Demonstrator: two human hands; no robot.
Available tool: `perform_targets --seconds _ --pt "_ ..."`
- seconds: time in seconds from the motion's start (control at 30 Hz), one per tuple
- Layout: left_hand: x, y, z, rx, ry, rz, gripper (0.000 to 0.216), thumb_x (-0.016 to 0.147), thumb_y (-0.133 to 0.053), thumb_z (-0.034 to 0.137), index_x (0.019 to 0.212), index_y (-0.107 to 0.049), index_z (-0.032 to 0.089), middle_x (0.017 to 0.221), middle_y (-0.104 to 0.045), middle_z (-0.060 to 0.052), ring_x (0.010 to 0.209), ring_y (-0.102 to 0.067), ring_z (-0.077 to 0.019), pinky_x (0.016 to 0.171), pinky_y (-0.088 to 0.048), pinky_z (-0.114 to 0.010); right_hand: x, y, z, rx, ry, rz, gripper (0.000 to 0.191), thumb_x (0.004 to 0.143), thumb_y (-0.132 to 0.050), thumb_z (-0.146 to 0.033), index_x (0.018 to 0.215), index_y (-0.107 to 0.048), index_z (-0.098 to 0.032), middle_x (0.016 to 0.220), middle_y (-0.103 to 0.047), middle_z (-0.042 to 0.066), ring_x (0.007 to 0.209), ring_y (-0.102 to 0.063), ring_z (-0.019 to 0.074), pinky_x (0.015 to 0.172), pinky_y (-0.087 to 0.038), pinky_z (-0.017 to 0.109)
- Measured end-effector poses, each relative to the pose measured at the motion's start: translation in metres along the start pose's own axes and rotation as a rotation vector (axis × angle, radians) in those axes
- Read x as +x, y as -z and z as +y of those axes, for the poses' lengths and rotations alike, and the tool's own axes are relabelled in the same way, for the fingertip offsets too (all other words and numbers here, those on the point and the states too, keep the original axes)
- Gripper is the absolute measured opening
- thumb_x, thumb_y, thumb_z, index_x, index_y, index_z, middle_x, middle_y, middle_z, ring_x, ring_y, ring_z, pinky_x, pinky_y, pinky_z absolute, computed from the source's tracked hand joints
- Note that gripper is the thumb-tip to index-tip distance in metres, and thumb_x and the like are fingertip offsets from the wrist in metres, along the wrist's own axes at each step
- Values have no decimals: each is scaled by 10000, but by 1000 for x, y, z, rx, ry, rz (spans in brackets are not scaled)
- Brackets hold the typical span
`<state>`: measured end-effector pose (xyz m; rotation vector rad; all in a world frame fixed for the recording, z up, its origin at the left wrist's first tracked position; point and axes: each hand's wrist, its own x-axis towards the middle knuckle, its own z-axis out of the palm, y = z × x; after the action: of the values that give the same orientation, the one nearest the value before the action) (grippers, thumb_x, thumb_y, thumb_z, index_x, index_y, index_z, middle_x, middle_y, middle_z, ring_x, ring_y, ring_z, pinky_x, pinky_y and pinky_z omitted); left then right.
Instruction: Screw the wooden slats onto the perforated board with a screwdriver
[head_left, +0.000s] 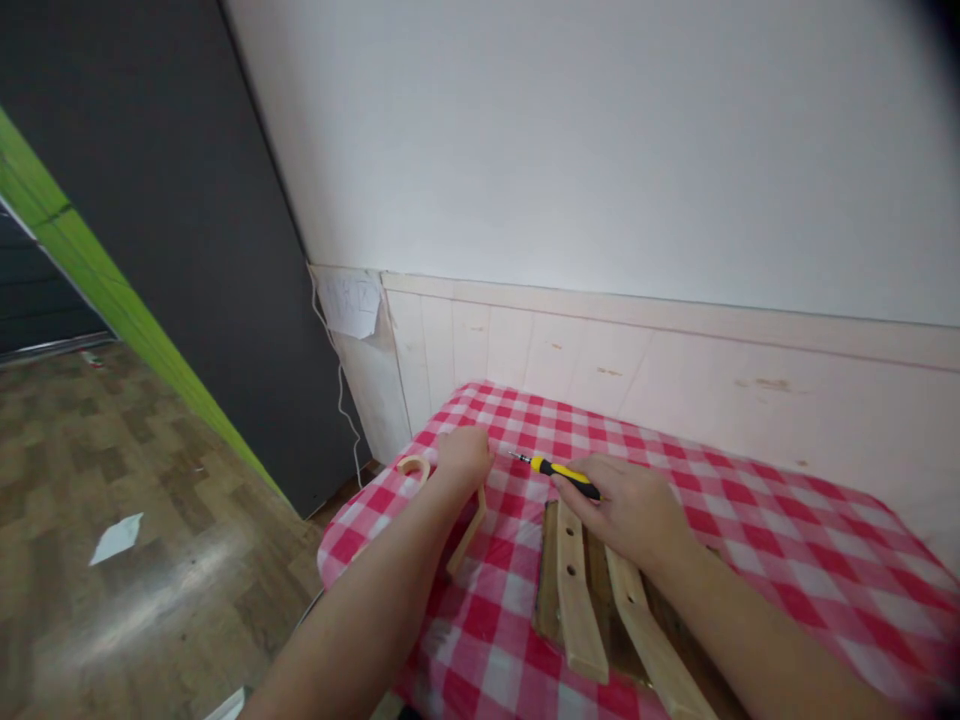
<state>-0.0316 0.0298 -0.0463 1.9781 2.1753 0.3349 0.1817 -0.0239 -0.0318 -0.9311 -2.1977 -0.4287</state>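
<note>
My right hand (634, 508) is closed round a yellow and black screwdriver (561, 471), whose tip points left over the red and white checked tablecloth (750, 520). That hand rests on the upper end of several pale wooden slats (577, 590) lying on a darker board. My left hand (463, 455) is closed near the table's left side, its fingers curled over the top of a thin pale wooden piece (469, 530) that slants down toward me. A curved wooden ring-shaped part (414, 466) lies just left of that hand.
The table stands against a white wall with pale wooden panelling (675, 360). A sheet of paper (349, 300) and a white cable hang at the panelling's left end. A dark partition with a green stripe (97, 280) rises at the left, and paper scraps (116, 538) lie on the wood-pattern floor.
</note>
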Motion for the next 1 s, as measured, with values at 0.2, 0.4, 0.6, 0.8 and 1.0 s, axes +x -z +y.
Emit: perform_targets --seconds 0.2,0.4,0.6,0.8,1.0 --pt "2 0 3 -444 -65 148 151 866 -488 237 805 -593 149 841 -653 -81 803 -598 -181 753 -460 -293 -1 1 -1 34 -150 -116 374 947 -444 -413 812 -684 -159 714 -686 59 655 -640 170 567 -382 273" --pt "-10 11 14 -1016 -249 87 202 897 -404 344 799 -454 175 652 -457 31 528 -415 -74 515 -350 -192 4 1 2 77 -371 -94 342 948 -429 -373 965 -678 -138 850 -719 90 781 -670 202 652 -459 292" --pt "-40 22 24 -1458 -418 -397 244 782 -602 348 694 -493 149 542 -389 69 396 -241 -19 405 -206 -166 9 6 -3 57 -378 -260 329 940 -437 -381 949 -667 -146 915 -707 101 810 -652 232 633 -404 313" --pt "-59 14 32 -1572 -553 -781 250 764 -724 316 743 -571 120 657 -577 3 424 -431 -29 354 -288 -121 20 18 2 91 -321 -418 275 938 -470 -360 929 -665 -167 934 -697 67 847 -625 191 663 -388 283" --pt "-58 -4 34 -1533 -539 -1033 215 728 -754 253 753 -588 119 659 -619 -6 457 -572 -80 378 -476 -152 37 65 5 66 -399 -413 287 942 -443 -328 972 -675 -161 951 -685 69 841 -604 176 672 -382 277"
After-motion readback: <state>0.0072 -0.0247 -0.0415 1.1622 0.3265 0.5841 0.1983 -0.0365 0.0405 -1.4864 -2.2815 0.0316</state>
